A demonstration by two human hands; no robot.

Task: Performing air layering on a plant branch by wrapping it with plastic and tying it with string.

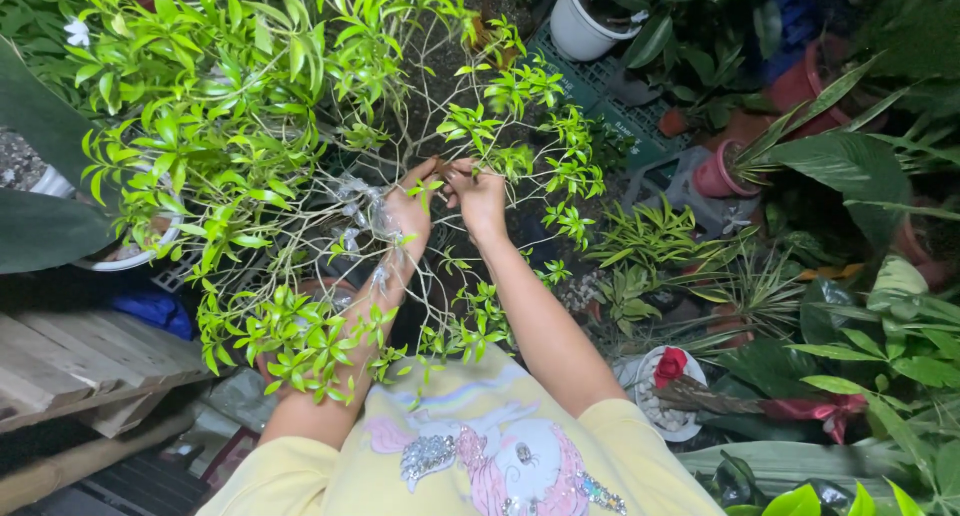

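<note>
left hand: fingers curled in, pinching at a thin bare twig of the leafy shrub. Looks like it's grasping the twig between thumb and fingertips, though leaves cover part of the grip so I can't swear to it.

right hand: also half closed, fingertips pinched on the same twig, right next to the left hand. The two hands nearly touch at the fingertips.

clear plastic wrap: crinkly bit of it sits on the branches just beside the left hand and trails down along the wrist.

arms: both reach forward and up from the body, forearms converging toward the middle of the shrub. The left forearm is half buried in green leaves, the right one is out in the open.

shrub: fills the upper left, lots of small bright green leaves on thin pale branches. The twig being worked on is around the centre of the view.

yellow shirt: bottom of the view, with a sparkly print on it.

around it: wooden pallet at lower left, white pot up top on a green crate, pink pot on the right, and a small white pot with pebbles and a red flower just beside the right elbow.
</note>
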